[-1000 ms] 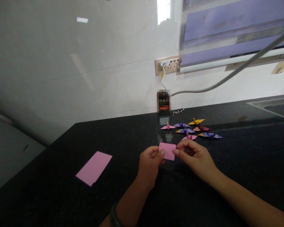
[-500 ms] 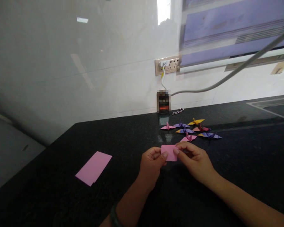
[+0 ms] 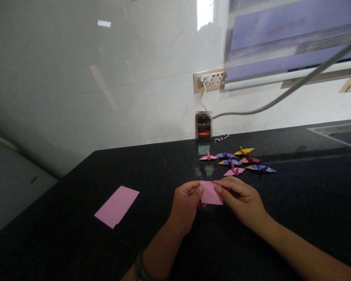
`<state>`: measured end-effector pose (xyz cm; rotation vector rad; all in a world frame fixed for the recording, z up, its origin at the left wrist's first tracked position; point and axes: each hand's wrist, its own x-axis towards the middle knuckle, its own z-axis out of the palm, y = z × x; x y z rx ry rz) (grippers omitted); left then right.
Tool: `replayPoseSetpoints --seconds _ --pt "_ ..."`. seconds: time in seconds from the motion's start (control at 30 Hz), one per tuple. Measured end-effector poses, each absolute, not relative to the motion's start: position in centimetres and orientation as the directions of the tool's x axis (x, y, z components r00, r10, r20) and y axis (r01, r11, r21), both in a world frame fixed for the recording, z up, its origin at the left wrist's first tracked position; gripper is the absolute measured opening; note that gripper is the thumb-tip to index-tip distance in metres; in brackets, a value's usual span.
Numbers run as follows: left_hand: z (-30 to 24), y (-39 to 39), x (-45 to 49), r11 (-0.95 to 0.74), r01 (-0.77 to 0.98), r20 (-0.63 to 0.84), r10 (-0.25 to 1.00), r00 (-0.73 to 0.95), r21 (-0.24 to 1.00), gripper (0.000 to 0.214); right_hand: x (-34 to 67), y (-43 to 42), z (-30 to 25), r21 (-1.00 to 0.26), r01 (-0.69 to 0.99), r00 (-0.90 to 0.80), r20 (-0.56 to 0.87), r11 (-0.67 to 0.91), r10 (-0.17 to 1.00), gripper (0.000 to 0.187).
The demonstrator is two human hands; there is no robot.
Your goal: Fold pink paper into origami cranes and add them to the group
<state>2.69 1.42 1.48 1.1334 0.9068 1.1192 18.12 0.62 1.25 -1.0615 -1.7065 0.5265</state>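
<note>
A small pink square of folded paper (image 3: 211, 195) is held up between both hands above the dark countertop. My left hand (image 3: 187, 203) pinches its left edge, thumb on the near face and fingers behind. My right hand (image 3: 241, 197) grips the upper right part, with the thumb pressed on the face. Just beyond the hands lie several folded paper cranes, among them a pink crane (image 3: 234, 170), a purple crane (image 3: 261, 168) and a yellow crane (image 3: 244, 151). To the left, pink paper sheets (image 3: 117, 207) rest flat on the counter.
Against the tiled wall stands a dark box-shaped item (image 3: 204, 127), partly pixelated, with a beaded string (image 3: 221, 138) beside it. A white plug sits in the wall socket (image 3: 209, 80). A grey cable (image 3: 269, 105) runs to the upper right. The black countertop (image 3: 61, 230) ends at the left.
The pink paper now shows a larger, slightly tilted face, and its lower edge hangs further down. My left thumb has shifted a little left and up on it.
</note>
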Motion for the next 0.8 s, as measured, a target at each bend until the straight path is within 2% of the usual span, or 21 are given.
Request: replayPoseSetpoints --seconds 0.27,0.53,0.63,0.8 --pt "1.4 1.5 2.5 0.011 -0.12 0.013 0.981 0.196 0.993 0.032 18.8 0.7 1.0 -0.428 0.572 -0.281 0.699 0.699 0.658 0.029" --pt "1.3 1.5 2.3 0.055 -0.124 -0.027 0.976 0.217 0.991 0.031 19.9 1.4 1.3 -0.115 0.592 -0.499 0.725 0.798 0.475 0.037" --pt "1.0 1.6 2.2 0.081 -0.152 -0.042 0.969 0.245 0.985 0.029 20.0 1.5 1.6 -0.064 0.592 -0.553 0.693 0.804 0.462 0.035" --pt "1.1 1.7 2.3 0.144 -0.205 -0.084 0.958 0.276 0.968 0.026 20.1 1.4 1.7 -0.049 0.596 -0.589 0.651 0.801 0.479 0.031"
